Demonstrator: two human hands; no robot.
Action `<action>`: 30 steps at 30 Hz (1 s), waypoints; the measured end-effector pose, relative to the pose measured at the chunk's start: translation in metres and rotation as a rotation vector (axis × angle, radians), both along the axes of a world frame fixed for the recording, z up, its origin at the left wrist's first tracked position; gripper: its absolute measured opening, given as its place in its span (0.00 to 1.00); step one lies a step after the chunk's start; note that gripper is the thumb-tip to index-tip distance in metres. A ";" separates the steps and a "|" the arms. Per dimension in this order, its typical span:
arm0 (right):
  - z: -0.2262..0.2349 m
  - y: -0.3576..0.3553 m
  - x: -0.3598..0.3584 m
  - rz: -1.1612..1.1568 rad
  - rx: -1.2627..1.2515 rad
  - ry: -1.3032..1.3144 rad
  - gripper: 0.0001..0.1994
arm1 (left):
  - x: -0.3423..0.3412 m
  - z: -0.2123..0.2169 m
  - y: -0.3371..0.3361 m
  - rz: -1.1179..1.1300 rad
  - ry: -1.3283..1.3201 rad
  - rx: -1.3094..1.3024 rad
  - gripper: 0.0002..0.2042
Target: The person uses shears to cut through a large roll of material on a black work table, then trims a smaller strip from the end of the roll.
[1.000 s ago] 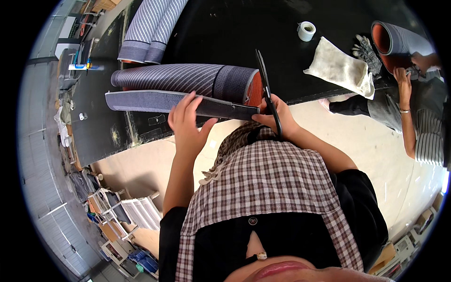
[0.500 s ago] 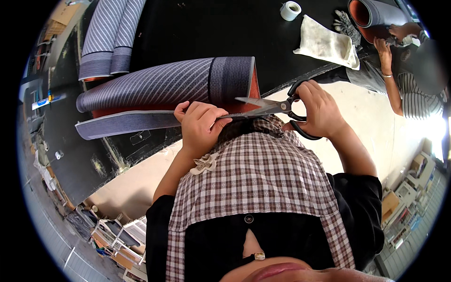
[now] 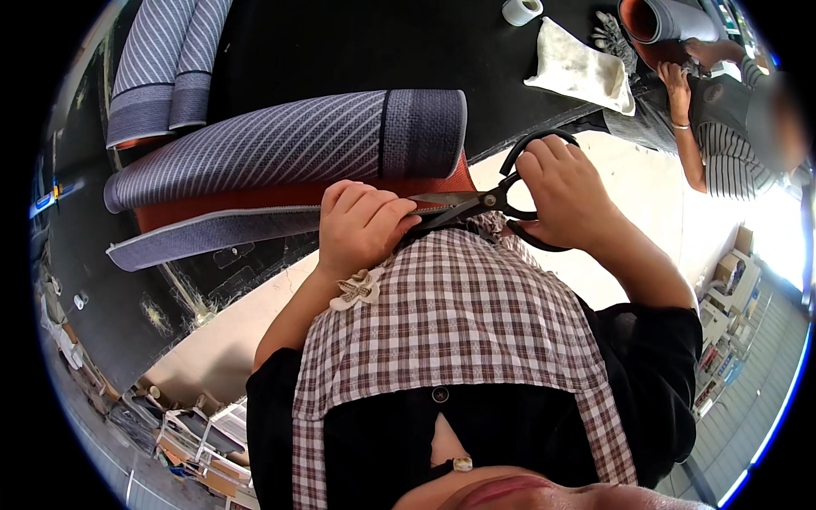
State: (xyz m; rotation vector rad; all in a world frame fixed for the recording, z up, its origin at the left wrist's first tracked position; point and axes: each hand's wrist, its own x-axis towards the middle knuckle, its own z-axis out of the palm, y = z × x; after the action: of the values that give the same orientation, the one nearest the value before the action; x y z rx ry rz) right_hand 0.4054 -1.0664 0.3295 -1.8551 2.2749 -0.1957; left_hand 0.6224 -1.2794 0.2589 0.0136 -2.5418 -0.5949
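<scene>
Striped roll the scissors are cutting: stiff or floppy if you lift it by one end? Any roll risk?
Likely floppy: the roll is rolled sheet, and its loose flap lies flat on the table. It probably sags if lifted by one end. Being round, it may roll if pushed sideways, though the flap, pinned by the left hand, should limit that.

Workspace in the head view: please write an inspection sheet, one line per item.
Surface: black table, partly covered.
Job's things: grey striped mat with orange underside, loosely rolled; scissors, blades at its near edge.
Clutter: second striped roll, white cloth, tape roll, grey gloves, orange-lined roll.
Hands: left hand grips the mat edge; right hand is in the scissor handles.
Cables: nothing seen.
Surroundings: another person at the far right; pale floor; shelves.
</scene>
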 end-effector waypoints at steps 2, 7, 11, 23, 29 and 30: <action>-0.004 0.000 0.003 -0.010 -0.033 -0.001 0.31 | -0.002 0.000 -0.003 -0.019 0.008 -0.008 0.11; -0.010 0.012 0.007 -0.031 -0.079 0.035 0.30 | -0.002 0.006 0.004 -0.026 0.000 -0.012 0.11; -0.010 0.017 0.008 -0.054 -0.087 0.053 0.30 | -0.001 0.007 0.007 -0.023 -0.030 0.005 0.11; -0.018 0.019 0.016 -0.104 -0.053 -0.003 0.28 | -0.003 0.005 0.004 -0.047 0.011 0.021 0.09; -0.022 0.020 0.016 -0.150 0.012 -0.056 0.28 | -0.003 0.003 0.002 -0.065 0.026 0.041 0.09; -0.023 0.020 0.016 -0.157 0.018 -0.057 0.28 | -0.003 0.003 0.002 -0.070 0.023 0.049 0.08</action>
State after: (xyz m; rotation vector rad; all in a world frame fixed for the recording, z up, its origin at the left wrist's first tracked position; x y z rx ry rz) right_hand 0.4215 -1.0468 0.3064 -1.6412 2.3748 -0.2473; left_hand 0.6197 -1.2776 0.2622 -0.0650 -2.5132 -0.6809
